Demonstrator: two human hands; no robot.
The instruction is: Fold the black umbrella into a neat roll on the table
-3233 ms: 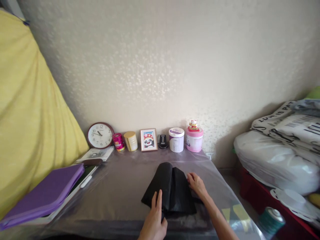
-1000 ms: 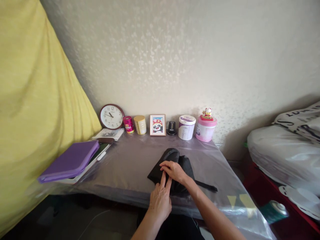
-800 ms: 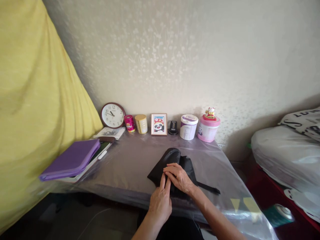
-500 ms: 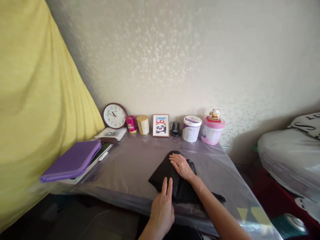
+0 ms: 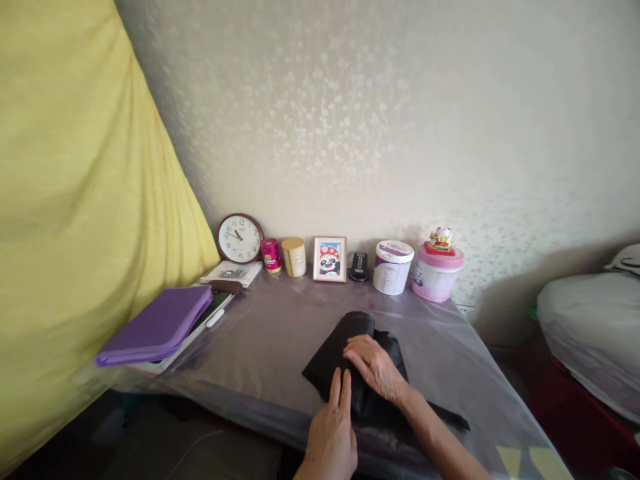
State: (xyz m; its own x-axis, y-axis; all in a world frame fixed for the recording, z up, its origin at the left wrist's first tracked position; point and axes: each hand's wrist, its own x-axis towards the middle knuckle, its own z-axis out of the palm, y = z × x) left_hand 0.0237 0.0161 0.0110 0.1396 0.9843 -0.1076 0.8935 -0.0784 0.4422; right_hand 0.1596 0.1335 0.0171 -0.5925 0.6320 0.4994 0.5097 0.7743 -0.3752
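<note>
Folded black fabric (image 5: 327, 363) is pressed by the flat right hand (image 5: 375, 368) at 3 o'clock; the open left hand (image 5: 330, 437) touches it at 6 o'clock (neither clamps).

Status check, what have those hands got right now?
Right hand flat on folded black fabric; left hand open at its near edge. Strap trailing right. White tub well back, by the wall.

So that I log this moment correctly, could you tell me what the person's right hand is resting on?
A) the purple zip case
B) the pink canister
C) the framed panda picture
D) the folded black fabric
D: the right hand lies flat, fingers spread, on top of the folded black fabric.
</note>
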